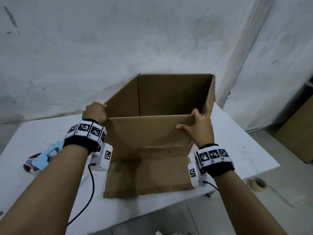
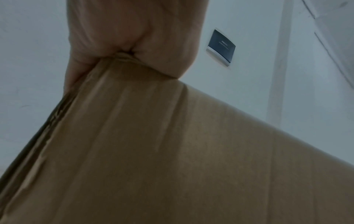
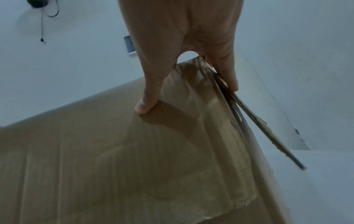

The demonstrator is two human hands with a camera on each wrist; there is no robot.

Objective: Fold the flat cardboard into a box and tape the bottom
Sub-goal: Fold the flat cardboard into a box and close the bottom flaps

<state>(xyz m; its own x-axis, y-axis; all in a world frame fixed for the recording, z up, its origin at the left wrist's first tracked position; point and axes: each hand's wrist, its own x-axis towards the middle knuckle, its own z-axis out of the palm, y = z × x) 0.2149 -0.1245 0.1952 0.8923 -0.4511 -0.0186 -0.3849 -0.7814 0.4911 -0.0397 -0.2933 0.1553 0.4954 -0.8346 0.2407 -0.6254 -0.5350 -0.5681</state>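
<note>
Cardboard box (image 1: 150,133) stands opened into a square tube on the white table (image 1: 237,150), one flap lying flat toward the person. The left hand (image 1: 95,111) grips the near left top corner, fingers curled over the edge, and the right hand (image 1: 200,126) pinches the near right corner. A blue tape dispenser (image 1: 42,158) lies on the table, left of the box.

Both arms are stretched forward, marker bands worn at the wrists. The left hand (image 1: 95,111) is curled over an upper corner; the right hand (image 1: 199,126) is clamped on the opposite one, thumb (image 3: 148,97) pressed flat.
</note>
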